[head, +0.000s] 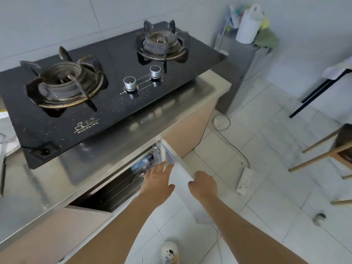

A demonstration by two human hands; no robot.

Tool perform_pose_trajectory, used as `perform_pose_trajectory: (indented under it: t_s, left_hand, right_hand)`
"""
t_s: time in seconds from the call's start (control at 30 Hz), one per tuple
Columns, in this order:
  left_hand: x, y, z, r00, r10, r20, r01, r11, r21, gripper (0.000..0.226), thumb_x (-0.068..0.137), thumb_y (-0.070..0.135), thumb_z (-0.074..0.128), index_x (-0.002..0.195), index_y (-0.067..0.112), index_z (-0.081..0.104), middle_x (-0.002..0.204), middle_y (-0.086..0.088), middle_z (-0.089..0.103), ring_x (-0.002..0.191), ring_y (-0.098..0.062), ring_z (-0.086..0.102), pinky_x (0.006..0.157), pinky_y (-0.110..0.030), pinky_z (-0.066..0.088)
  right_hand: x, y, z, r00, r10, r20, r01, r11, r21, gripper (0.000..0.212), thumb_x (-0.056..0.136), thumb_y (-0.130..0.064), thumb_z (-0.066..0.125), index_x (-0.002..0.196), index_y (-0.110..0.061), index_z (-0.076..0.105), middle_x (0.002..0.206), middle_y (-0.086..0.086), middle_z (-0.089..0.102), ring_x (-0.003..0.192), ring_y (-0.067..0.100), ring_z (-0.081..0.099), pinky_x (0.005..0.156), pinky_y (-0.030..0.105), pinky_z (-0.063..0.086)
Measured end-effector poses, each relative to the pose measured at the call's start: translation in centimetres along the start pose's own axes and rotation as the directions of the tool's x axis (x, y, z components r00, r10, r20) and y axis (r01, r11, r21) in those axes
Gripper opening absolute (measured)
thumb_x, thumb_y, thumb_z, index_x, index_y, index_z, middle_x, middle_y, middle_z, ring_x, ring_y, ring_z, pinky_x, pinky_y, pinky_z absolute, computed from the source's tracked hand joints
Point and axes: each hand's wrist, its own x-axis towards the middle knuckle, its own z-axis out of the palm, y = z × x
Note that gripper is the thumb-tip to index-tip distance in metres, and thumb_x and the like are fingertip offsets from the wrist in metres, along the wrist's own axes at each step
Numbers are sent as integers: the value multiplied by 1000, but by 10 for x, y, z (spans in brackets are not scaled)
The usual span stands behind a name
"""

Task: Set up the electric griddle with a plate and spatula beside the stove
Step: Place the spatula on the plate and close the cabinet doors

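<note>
A black two-burner gas stove (pixel 106 103) sits on the steel counter (pixel 114 149). Below it a white cabinet door (pixel 182 180) stands swung open. My right hand (pixel 203 184) grips the door's outer edge. My left hand (pixel 158 178) reaches with spread fingers into the dark cabinet opening (pixel 114 193), holding nothing. Blue and clear packaged items (pixel 142 164) show just inside, past my fingertips. No griddle, plate or spatula is identifiable in view.
A white power strip (pixel 244 181) and its cable lie on the tiled floor at right. A grey low cabinet (pixel 243 60) with a white jug stands beyond the stove. Wooden stool legs (pixel 323 155) stand at far right. My slippered foot (pixel 169 252) is below.
</note>
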Motion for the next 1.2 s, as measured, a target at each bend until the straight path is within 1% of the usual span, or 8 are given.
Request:
perform_pose_trajectory:
  t_s: [0.1,0.23,0.4,0.47,0.67,0.83,0.93,1.2]
  left_hand:
    - [-8,-16,-4,999,-22,-45,22,1000,14,64,93,41,50,147,26,19,157,-1,22,146,-22,16,119,-43,18]
    - [-28,-41,-8,990,-52,-128,48,998,-31,59,94,35,50,146,25,24,155,3,25,143,-19,22,118,-39,21]
    - [-58,-73,-14,962,-129,-239,107,989,-106,54,92,34,50,143,27,34,150,4,36,137,-18,33,113,-35,26]
    - [-71,-87,-19,946,-140,-294,116,988,-98,53,90,32,52,141,26,38,147,3,39,134,-19,35,112,-34,27]
    - [-115,-133,-33,878,-188,-440,191,981,-38,59,86,41,52,140,20,39,147,-2,39,136,-24,34,114,-37,24]
    - [-144,-168,-29,876,-396,-273,410,912,-9,99,80,69,46,152,17,2,161,-5,-1,148,-23,-6,120,-45,0]
    - [-151,-180,-27,873,-457,-171,471,881,51,116,75,77,45,148,13,-18,158,-7,-21,144,-25,-22,117,-46,-7]
    - [-144,-189,-35,879,-463,-117,477,864,160,125,73,62,65,147,11,-22,158,-8,-23,145,-24,-19,118,-51,4]
  right_hand:
    - [1,-10,-1,1000,20,19,-19,999,-39,32,77,-3,45,60,-17,24,58,-3,31,50,14,30,43,25,19]
    - [-3,-23,9,999,21,40,-16,992,-129,25,80,-5,46,63,-17,32,62,-3,41,64,22,46,44,25,25]
    - [-13,-49,31,989,21,144,-12,998,-61,16,82,-15,51,68,-16,43,68,-3,53,64,19,50,46,23,32]
    - [-19,-66,47,980,6,200,-9,1000,12,8,84,-18,52,79,-12,52,78,1,60,68,21,56,55,23,40]
    - [-35,-133,104,922,-48,383,-52,968,244,26,93,-11,47,113,-2,59,112,16,58,101,29,58,94,36,49]
    - [-48,-173,117,854,14,519,-282,852,441,65,81,-45,67,130,-8,48,113,12,49,103,28,53,86,36,50]
    - [-43,-183,119,821,30,570,-353,812,465,77,78,-53,68,137,-12,41,124,15,46,115,31,51,93,38,47]
    - [-39,-218,132,869,20,494,-271,856,441,78,80,-64,59,137,-12,44,133,9,50,111,29,54,81,35,43]
